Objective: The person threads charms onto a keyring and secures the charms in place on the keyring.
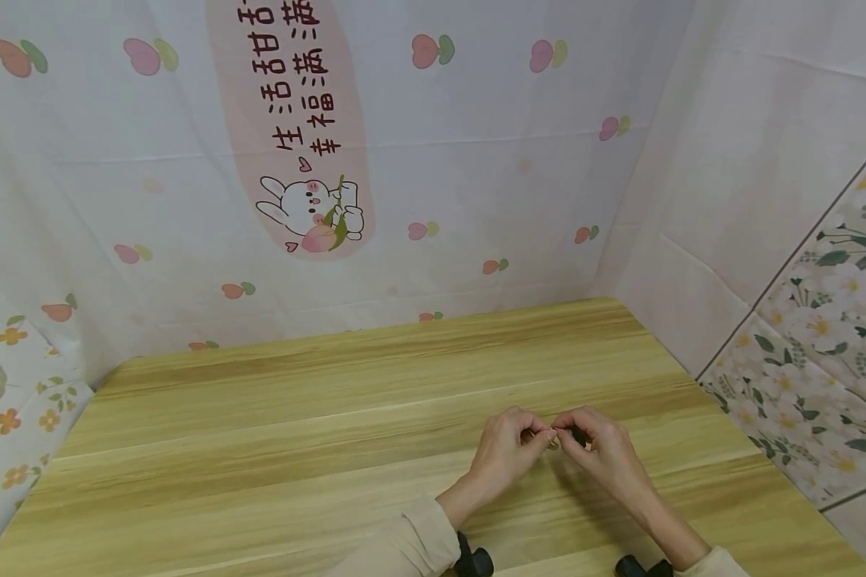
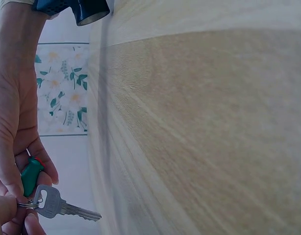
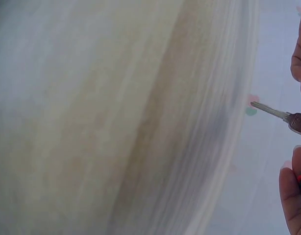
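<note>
Both hands meet fingertip to fingertip above the wooden table, working at a small metal key ring. My left hand pinches the ring between thumb and finger. From the other side my right hand pinches at it too, with a green charm with red trim inside the curl of its fingers. A silver key hangs on the ring, its toothed blade pointing toward the tabletop. In the right wrist view the key shows between both hands' fingers. Fingertips hide part of the ring.
The wood-grain table spreads left and behind the hands. A printed white cloth hangs along its back edge, and a flowered panel stands at the right. Black wrist devices sit at both cuffs.
</note>
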The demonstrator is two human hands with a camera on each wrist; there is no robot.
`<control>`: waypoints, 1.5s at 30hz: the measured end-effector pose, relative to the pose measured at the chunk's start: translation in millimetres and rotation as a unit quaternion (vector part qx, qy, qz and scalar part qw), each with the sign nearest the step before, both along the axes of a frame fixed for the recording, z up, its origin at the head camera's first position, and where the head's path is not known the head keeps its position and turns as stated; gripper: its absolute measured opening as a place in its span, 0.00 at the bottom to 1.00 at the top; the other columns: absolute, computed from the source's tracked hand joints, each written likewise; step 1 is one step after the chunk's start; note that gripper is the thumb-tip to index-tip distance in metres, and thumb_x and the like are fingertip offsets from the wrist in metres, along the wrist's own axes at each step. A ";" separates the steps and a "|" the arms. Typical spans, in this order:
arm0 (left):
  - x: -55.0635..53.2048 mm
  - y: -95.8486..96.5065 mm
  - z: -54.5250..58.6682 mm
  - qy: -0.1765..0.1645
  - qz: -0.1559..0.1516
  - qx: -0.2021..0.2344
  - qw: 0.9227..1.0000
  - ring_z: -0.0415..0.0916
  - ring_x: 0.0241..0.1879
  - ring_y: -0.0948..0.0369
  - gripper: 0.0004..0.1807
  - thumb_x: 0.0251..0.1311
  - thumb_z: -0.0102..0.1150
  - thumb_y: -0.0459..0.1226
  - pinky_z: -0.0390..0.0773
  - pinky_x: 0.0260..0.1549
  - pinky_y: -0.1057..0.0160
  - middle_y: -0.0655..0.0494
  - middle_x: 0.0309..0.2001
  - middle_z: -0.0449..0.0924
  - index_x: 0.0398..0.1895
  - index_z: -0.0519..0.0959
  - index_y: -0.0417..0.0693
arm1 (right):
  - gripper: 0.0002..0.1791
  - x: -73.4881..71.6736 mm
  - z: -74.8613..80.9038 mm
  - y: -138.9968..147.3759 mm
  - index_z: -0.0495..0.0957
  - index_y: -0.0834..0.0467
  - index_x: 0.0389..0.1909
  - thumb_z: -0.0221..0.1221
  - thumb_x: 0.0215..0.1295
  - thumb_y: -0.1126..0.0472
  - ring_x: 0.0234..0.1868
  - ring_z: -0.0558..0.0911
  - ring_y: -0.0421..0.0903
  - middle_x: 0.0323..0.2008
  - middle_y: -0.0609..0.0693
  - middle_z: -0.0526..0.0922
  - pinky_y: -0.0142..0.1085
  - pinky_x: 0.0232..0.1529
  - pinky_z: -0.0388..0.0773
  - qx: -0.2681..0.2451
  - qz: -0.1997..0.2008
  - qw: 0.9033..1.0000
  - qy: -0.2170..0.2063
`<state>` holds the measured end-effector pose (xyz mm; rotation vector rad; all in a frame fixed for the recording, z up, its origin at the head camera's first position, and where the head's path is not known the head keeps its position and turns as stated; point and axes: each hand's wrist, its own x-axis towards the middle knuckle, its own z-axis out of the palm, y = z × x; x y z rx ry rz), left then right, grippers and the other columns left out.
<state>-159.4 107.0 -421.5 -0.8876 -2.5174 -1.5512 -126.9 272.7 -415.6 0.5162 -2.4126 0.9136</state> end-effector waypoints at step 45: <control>-2.0 -1.7 -2.4 0.003 -0.014 0.010 1.000 0.67 0.26 0.76 0.09 0.62 0.59 0.40 0.69 0.25 0.77 0.61 0.28 0.77 0.26 0.83 0.47 | 0.11 0.1 -3.9 1.2 0.79 0.57 0.33 0.60 0.56 0.77 0.27 0.76 0.32 0.31 0.48 0.82 0.28 0.24 0.74 -0.059 0.019 0.996 -0.059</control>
